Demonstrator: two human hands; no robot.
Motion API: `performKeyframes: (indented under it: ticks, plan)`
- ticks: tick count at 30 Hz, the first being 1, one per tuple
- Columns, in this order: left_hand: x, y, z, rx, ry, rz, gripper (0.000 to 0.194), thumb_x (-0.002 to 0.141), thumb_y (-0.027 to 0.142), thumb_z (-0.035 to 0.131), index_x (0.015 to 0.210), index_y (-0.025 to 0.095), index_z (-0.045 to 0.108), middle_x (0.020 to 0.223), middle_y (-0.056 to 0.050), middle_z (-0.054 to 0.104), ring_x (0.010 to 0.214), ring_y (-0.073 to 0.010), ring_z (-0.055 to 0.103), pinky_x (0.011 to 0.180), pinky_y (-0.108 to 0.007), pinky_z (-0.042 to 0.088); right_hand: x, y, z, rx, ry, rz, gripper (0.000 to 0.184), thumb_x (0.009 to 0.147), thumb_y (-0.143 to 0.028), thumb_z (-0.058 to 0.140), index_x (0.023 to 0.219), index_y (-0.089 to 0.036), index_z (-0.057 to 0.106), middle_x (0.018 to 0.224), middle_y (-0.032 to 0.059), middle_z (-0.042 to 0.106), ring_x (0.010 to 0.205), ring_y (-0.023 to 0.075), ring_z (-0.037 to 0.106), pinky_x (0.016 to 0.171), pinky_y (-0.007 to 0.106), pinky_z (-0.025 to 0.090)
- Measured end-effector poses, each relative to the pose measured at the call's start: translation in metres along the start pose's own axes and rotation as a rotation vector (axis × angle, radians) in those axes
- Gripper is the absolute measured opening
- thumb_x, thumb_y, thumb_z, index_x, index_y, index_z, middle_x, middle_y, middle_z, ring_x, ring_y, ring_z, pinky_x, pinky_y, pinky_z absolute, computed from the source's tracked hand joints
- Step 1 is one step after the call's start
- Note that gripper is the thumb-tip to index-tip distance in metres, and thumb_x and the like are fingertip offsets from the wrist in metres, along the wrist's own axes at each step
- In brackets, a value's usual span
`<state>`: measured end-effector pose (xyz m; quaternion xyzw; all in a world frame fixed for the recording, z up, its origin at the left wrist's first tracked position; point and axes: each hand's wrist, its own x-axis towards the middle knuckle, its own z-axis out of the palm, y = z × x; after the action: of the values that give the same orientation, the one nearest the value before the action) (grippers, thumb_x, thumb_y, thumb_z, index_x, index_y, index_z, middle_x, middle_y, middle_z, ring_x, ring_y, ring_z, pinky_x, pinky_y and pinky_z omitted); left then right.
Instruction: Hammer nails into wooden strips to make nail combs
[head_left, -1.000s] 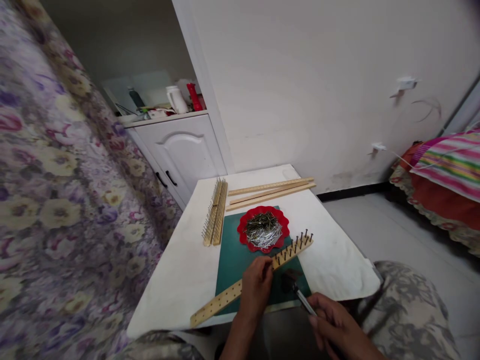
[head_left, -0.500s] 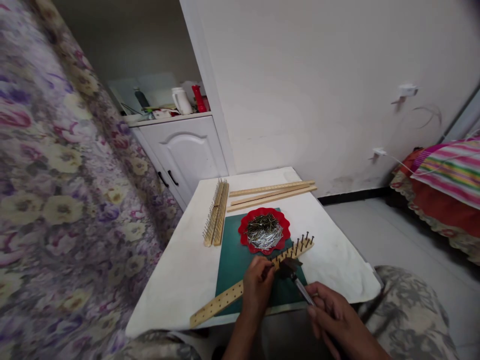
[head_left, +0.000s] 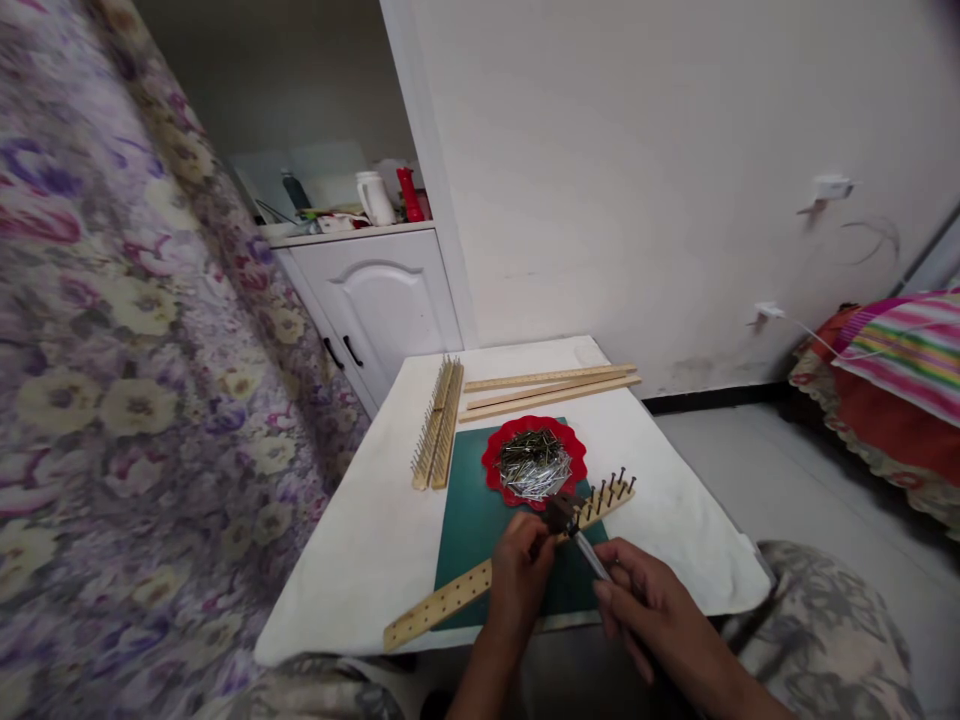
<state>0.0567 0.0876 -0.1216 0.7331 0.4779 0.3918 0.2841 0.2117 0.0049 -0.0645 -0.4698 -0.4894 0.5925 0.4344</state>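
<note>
A long wooden strip point(head_left: 442, 605) with a row of holes lies slantwise across a green mat point(head_left: 469, 525). Nails stand in its far end point(head_left: 611, 492). My left hand point(head_left: 521, 575) rests on the strip's middle, fingers pinched around something I cannot make out, probably a nail. My right hand point(head_left: 649, 610) grips the handle of a small hammer point(head_left: 570, 520), whose dark head hangs right over the strip beside my left fingers. A red scalloped dish point(head_left: 534, 463) full of loose nails sits just beyond.
The white table point(head_left: 360, 560) also carries two nail-filled strips point(head_left: 435, 437) on the left and bare wooden strips point(head_left: 551, 388) at the back. A floral curtain hangs left, a white cupboard point(head_left: 375, 300) behind, a bed with a striped blanket point(head_left: 900, 350) at right.
My right hand has swung the hammer up and left, from beside the mat's near edge to over the strip at my left fingers. My left hand stayed on the strip.
</note>
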Motion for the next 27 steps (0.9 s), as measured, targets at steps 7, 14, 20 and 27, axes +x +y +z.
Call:
performKeyframes:
  ticks: [7,14,20,27]
  plan:
    - [-0.001,0.003,-0.003,-0.011,-0.014,-0.006,0.012,0.077,0.013,0.051,0.069,0.017,0.060,0.075,-0.001,0.054,0.066,-0.0126,0.051,0.059,-0.022,0.036,-0.005,0.001,-0.003,-0.005,-0.006,0.007,0.020,0.085,-0.038,0.051,0.088,-0.019,0.047,0.053,-0.0101,0.054,0.026,0.0005,0.034,0.028,0.012,0.022]
    - [-0.001,0.003,-0.012,0.000,-0.038,-0.001,0.013,0.082,0.020,0.051,0.076,0.018,0.063,0.080,-0.002,0.056,0.069,-0.0137,0.053,0.062,-0.023,0.039,-0.024,0.033,-0.012,0.035,0.013,0.100,0.031,0.081,-0.050,0.053,0.086,-0.020,0.046,0.050,-0.0100,0.053,0.025,0.0001,0.029,0.028,0.013,0.016]
    - [0.008,-0.001,-0.028,0.071,0.040,-0.029,0.015,0.085,0.026,0.049,0.079,0.019,0.060,0.074,0.000,0.055,0.065,-0.0131,0.053,0.059,-0.022,0.039,-0.026,0.063,-0.014,0.080,-0.030,0.118,0.037,0.075,-0.056,0.057,0.079,-0.020,0.048,0.049,-0.0095,0.050,0.030,0.0014,0.029,0.030,0.015,0.014]
    - [0.062,-0.010,-0.045,0.321,0.122,0.070,0.017,0.085,0.019,0.046,0.089,0.019,0.062,0.090,-0.004,0.061,0.082,-0.0170,0.058,0.073,-0.027,0.045,-0.022,0.077,-0.017,0.189,-0.031,0.086,0.039,0.071,-0.056,0.063,0.075,-0.020,0.049,0.057,-0.0074,0.050,0.044,0.0056,0.038,0.042,0.017,0.026]
